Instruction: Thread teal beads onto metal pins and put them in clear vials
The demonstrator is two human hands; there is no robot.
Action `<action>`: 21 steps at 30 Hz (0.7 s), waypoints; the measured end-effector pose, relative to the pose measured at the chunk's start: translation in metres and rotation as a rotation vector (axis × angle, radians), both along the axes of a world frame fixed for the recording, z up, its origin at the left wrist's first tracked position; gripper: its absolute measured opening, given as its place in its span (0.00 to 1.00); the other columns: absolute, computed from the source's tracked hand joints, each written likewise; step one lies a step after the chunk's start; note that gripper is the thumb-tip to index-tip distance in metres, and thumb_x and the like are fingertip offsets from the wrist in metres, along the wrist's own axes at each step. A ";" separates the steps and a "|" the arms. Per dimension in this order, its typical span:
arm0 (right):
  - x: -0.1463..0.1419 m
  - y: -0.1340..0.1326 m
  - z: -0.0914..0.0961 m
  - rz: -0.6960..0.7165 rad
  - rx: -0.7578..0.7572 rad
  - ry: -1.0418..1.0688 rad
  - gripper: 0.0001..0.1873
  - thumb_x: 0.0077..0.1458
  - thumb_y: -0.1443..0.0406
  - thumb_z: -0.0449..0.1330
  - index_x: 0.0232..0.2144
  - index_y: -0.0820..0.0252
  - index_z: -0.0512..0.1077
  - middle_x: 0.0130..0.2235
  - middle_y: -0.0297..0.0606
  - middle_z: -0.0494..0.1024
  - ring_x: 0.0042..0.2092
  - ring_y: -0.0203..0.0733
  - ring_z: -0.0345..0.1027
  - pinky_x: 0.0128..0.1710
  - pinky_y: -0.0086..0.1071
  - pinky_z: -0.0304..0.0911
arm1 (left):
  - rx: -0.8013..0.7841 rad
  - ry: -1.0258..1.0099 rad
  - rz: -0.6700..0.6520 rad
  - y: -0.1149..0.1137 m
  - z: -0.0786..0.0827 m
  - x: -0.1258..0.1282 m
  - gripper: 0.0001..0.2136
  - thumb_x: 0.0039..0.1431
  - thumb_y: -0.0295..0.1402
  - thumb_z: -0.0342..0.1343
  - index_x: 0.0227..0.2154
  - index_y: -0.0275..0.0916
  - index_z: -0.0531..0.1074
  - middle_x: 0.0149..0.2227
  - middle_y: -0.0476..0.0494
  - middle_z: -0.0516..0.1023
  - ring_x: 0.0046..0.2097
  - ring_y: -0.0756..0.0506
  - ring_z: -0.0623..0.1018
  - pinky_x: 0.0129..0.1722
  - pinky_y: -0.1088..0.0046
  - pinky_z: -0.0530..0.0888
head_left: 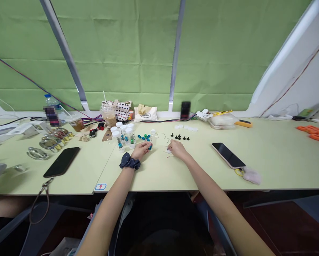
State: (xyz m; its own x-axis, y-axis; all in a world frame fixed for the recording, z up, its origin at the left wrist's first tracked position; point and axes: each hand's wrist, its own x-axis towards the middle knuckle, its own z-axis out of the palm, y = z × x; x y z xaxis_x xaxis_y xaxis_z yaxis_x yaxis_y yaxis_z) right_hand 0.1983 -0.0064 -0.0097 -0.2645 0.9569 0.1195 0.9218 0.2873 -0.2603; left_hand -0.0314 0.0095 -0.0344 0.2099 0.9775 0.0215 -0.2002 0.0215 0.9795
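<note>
My left hand [141,149], with a dark scrunchie [129,161] on the wrist, is closed in a pinch on a thin wire [151,139] that carries blue beads. My right hand [177,148] rests on the pale green table [159,174] with its fingers curled on a small wire piece [168,152]. Loose blue and teal beads [144,136] lie just beyond my left hand. Several small black beads [179,137] lie beyond my right hand. Clear vials with white caps [123,134] stand left of the beads.
A black phone [61,161] lies at the left, another phone [228,155] at the right with a yellow ring [238,172] near it. Drinks cups [108,115], pouches, a water bottle [51,112] and cables line the back edge. Orange parts [315,133] lie far right.
</note>
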 end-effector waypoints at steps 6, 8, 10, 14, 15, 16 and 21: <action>0.000 0.001 -0.003 0.000 0.007 -0.012 0.11 0.55 0.73 0.54 0.33 0.60 0.77 0.39 0.41 0.73 0.39 0.38 0.67 0.33 0.26 0.54 | 0.018 0.036 -0.015 0.002 -0.003 -0.002 0.18 0.39 0.43 0.65 0.31 0.36 0.75 0.35 0.43 0.76 0.25 0.54 0.68 0.23 0.78 0.64; 0.000 0.003 -0.004 -0.001 0.007 -0.018 0.11 0.55 0.73 0.54 0.34 0.60 0.77 0.40 0.41 0.72 0.39 0.38 0.67 0.34 0.26 0.54 | 0.037 0.047 -0.040 0.002 -0.003 -0.002 0.18 0.41 0.44 0.64 0.32 0.35 0.75 0.37 0.42 0.76 0.25 0.54 0.68 0.24 0.78 0.64; 0.000 0.003 -0.004 -0.001 0.009 -0.020 0.11 0.55 0.73 0.54 0.34 0.60 0.77 0.40 0.41 0.72 0.39 0.38 0.67 0.33 0.26 0.54 | 0.048 0.036 -0.089 -0.001 -0.001 0.000 0.18 0.43 0.43 0.63 0.33 0.35 0.74 0.40 0.41 0.76 0.25 0.55 0.68 0.25 0.77 0.65; 0.000 0.003 -0.005 -0.002 0.018 -0.024 0.12 0.55 0.72 0.54 0.33 0.59 0.77 0.40 0.41 0.72 0.38 0.38 0.67 0.32 0.27 0.54 | 0.032 -0.036 -0.235 -0.007 0.001 0.011 0.17 0.45 0.43 0.63 0.32 0.35 0.69 0.46 0.36 0.74 0.26 0.56 0.67 0.28 0.76 0.66; -0.001 0.003 -0.005 0.000 0.022 -0.029 0.12 0.55 0.72 0.54 0.33 0.59 0.77 0.40 0.41 0.72 0.38 0.39 0.66 0.32 0.27 0.53 | 0.029 -0.049 -0.260 -0.008 0.001 0.015 0.17 0.46 0.43 0.63 0.32 0.35 0.68 0.47 0.36 0.73 0.27 0.56 0.68 0.29 0.76 0.66; -0.001 0.003 -0.004 0.006 0.025 -0.035 0.12 0.55 0.72 0.54 0.34 0.58 0.77 0.39 0.41 0.72 0.38 0.39 0.66 0.32 0.27 0.53 | 0.027 -0.058 -0.276 -0.008 0.001 0.020 0.17 0.46 0.43 0.62 0.32 0.36 0.67 0.47 0.36 0.73 0.27 0.56 0.68 0.29 0.75 0.66; -0.004 0.002 0.000 0.056 0.012 -0.077 0.12 0.55 0.70 0.54 0.37 0.55 0.77 0.39 0.40 0.72 0.39 0.39 0.66 0.33 0.26 0.53 | 0.004 -0.051 -0.340 -0.009 -0.001 0.039 0.18 0.45 0.45 0.62 0.31 0.37 0.64 0.44 0.39 0.73 0.26 0.56 0.68 0.27 0.76 0.66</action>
